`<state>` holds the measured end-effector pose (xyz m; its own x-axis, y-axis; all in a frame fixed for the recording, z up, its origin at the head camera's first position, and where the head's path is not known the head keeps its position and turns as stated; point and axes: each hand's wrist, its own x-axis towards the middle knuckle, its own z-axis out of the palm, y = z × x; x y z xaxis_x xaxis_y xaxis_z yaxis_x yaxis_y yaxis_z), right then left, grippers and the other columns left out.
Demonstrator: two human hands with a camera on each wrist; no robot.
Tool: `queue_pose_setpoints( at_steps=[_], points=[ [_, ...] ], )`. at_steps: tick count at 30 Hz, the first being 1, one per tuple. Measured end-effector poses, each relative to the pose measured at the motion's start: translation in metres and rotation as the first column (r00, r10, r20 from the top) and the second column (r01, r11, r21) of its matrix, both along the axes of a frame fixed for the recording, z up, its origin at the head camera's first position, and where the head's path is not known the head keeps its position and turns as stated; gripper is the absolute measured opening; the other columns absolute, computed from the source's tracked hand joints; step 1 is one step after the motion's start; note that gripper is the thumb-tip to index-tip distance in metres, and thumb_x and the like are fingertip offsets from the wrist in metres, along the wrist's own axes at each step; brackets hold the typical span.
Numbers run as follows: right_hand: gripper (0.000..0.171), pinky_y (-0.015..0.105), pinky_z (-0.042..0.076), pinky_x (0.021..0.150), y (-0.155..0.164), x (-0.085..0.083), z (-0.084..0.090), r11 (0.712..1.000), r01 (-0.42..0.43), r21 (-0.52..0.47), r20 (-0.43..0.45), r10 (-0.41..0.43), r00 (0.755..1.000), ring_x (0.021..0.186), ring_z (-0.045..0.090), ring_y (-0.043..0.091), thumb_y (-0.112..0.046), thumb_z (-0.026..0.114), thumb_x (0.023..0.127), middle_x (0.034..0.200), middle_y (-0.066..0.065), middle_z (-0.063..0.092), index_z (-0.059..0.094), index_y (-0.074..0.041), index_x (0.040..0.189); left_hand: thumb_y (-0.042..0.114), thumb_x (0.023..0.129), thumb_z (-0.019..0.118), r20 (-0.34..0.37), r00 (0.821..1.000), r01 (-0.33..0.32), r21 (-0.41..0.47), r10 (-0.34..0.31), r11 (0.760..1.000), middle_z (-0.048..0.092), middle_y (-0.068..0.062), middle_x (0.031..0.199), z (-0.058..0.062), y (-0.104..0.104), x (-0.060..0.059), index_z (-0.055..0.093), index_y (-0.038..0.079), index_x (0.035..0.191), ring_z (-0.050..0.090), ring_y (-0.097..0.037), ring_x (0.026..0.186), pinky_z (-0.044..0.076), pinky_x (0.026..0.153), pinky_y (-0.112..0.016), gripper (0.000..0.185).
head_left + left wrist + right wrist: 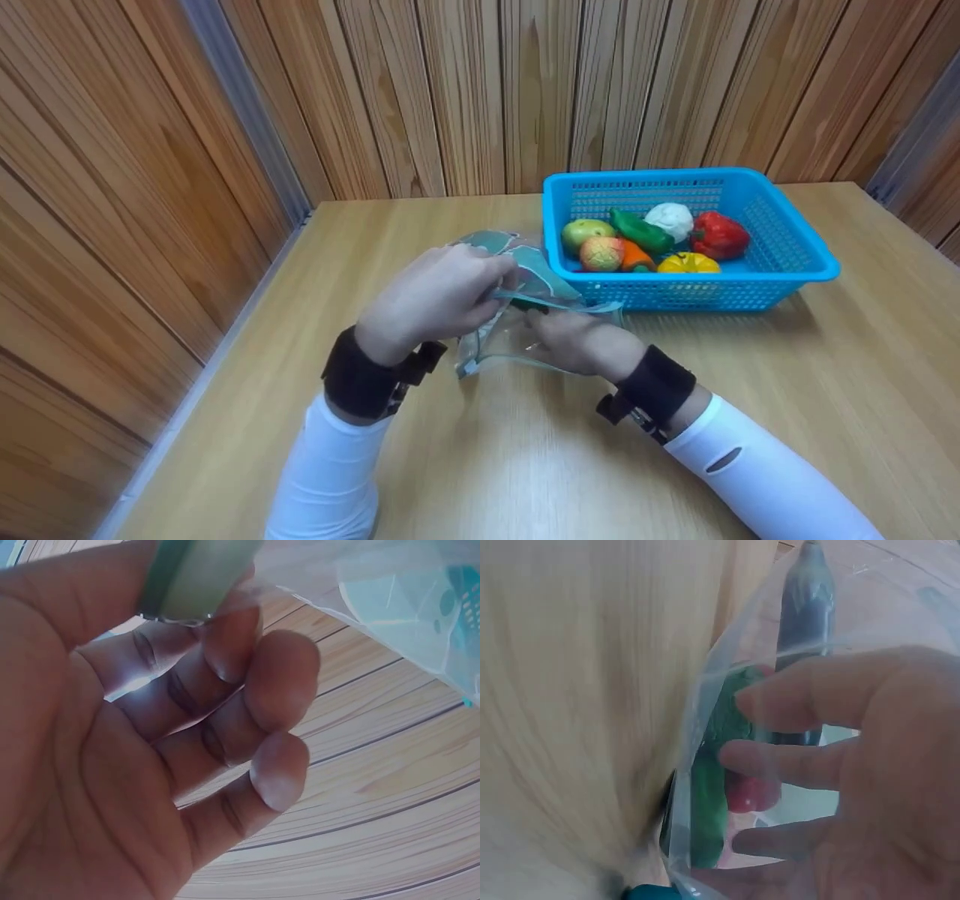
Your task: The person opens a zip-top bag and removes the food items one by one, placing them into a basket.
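Note:
A clear zip bag with teal print (pixel 536 264) stands on the table with its mouth toward me. My left hand (pixel 442 291) pinches its rim between thumb and forefinger; the left wrist view shows the green zip edge (pixel 202 581) there, the other fingers loosely bent. My right hand (pixel 581 341) reaches into the mouth. In the right wrist view its fingers (pixel 802 701) are spread and fairly straight inside the bag. Close to the fingertips are a green vegetable (pixel 709 802) of unclear kind and a red round piece (pixel 748 793), with a dark eggplant (pixel 807 619) further in.
A blue basket (pixel 705 291) stands right of the bag, nearly touching it. It holds a green pepper (pixel 643 231), a red bell pepper (pixel 720 235), a yellow pumpkin-like piece (pixel 688 262), a white piece (pixel 670 221) and several others. Wood-panel walls (pixel 480 97) border the table.

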<state>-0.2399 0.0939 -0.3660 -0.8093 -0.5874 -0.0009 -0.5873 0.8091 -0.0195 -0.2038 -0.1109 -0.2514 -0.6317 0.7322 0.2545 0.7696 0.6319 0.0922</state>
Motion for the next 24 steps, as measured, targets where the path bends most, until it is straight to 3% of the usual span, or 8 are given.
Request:
queue_pose_setpoints(
  at_steps=[5,9,11,14,18,21,24],
  points=[
    [0.056,0.052,0.037,0.11,-0.001,0.002,-0.001,0.995,0.042,0.087,0.014,-0.043,0.999,0.118,0.043,0.033,-0.039,0.058,0.099,0.138,0.016,0.046,0.042,-0.008,0.142,0.01,0.092,0.064,0.009,1.0,0.0,0.003,0.0,1.0,0.062,-0.001,0.082,-0.001,0.001,-0.001,0.067,0.011,0.105,0.055,-0.015,0.07,0.052,0.067,-0.025,0.013],
    [0.055,0.048,0.044,0.102,-0.001,0.003,-0.001,0.992,0.047,0.114,0.027,-0.05,0.998,0.112,0.047,0.033,-0.039,0.057,0.099,0.126,0.015,0.049,0.042,-0.005,0.141,0.008,0.091,0.064,0.014,1.0,-0.009,0.005,0.009,1.0,0.062,-0.001,0.082,-0.001,0.0,-0.001,0.068,0.012,0.106,0.055,-0.015,0.07,0.051,0.066,-0.025,0.015],
    [0.058,0.048,0.044,0.103,-0.001,0.002,-0.002,0.991,0.039,0.125,0.007,-0.041,0.999,0.113,0.047,0.033,-0.038,0.057,0.099,0.127,0.015,0.049,0.04,-0.005,0.144,0.008,0.091,0.064,0.016,1.0,-0.012,0.008,0.011,1.0,0.063,0.0,0.081,-0.001,0.0,-0.001,0.068,0.012,0.106,0.055,-0.015,0.069,0.051,0.066,-0.024,0.016],
    [0.053,0.046,0.044,0.101,-0.001,0.002,-0.002,0.989,0.048,0.14,0.03,-0.053,0.998,0.112,0.047,0.033,-0.034,0.056,0.1,0.124,0.014,0.049,0.042,-0.005,0.142,0.007,0.091,0.063,0.015,1.0,-0.009,0.009,0.009,1.0,0.062,0.0,0.08,-0.001,0.0,-0.001,0.067,0.012,0.106,0.055,-0.015,0.068,0.051,0.065,-0.023,0.016],
    [0.042,0.042,0.046,0.093,-0.002,0.003,0.002,0.984,0.013,0.178,-0.029,-0.008,1.0,0.103,0.049,0.032,-0.026,0.057,0.099,0.111,0.013,0.052,0.049,-0.003,0.133,0.008,0.092,0.063,0.003,1.0,-0.008,0.011,0.008,1.0,0.061,0.0,0.078,0.0,-0.001,-0.002,0.067,0.012,0.105,0.054,-0.014,0.066,0.05,0.064,-0.023,0.015],
    [0.031,0.035,0.047,0.078,-0.003,0.005,0.009,0.993,-0.065,0.096,-0.128,0.077,0.989,0.087,0.055,0.027,-0.024,0.059,0.098,0.093,0.009,0.057,0.056,-0.003,0.12,0.009,0.092,0.064,0.0,1.0,-0.011,0.01,0.011,1.0,0.062,-0.001,0.079,0.0,-0.002,-0.002,0.067,0.011,0.107,0.054,-0.014,0.066,0.051,0.065,-0.023,0.015],
    [0.016,0.027,0.044,0.061,-0.003,0.01,0.021,0.98,-0.16,-0.119,-0.156,0.141,0.978,0.068,0.054,0.021,-0.018,0.063,0.094,0.074,0.004,0.055,0.063,-0.004,0.103,0.009,0.092,0.064,0.005,1.0,-0.021,0.008,0.021,1.0,0.064,-0.001,0.081,0.0,-0.002,-0.004,0.068,0.011,0.108,0.055,-0.014,0.066,0.051,0.064,-0.024,0.017]
  ],
)
